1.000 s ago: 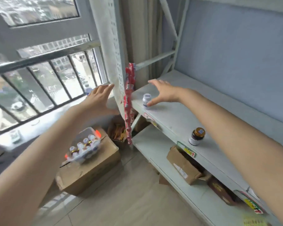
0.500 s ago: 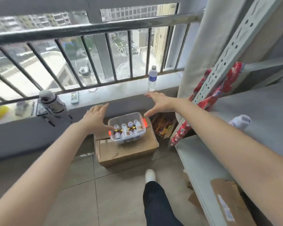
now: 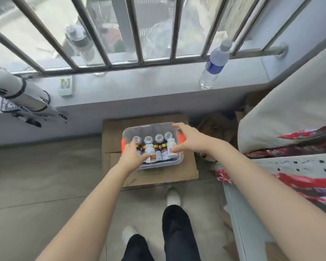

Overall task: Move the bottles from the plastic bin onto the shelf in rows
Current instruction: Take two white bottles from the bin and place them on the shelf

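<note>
So the bottles (image 3: 157, 147) are all standing in one row inside the clear plastic bin (image 3: 151, 127), which sits on a cardboard box (image 3: 158, 176) on the floor under the window ledge. The left hand (image 3: 133, 154) is down on the leftmost bottle, but honestly I can't tell if it's actually gripping it. The right hand (image 3: 188, 138) is over the bin's right end with fingers spread wide, thumb by the white bottle. There's a water bottle (image 3: 214, 66) up on the ledge too.
</note>
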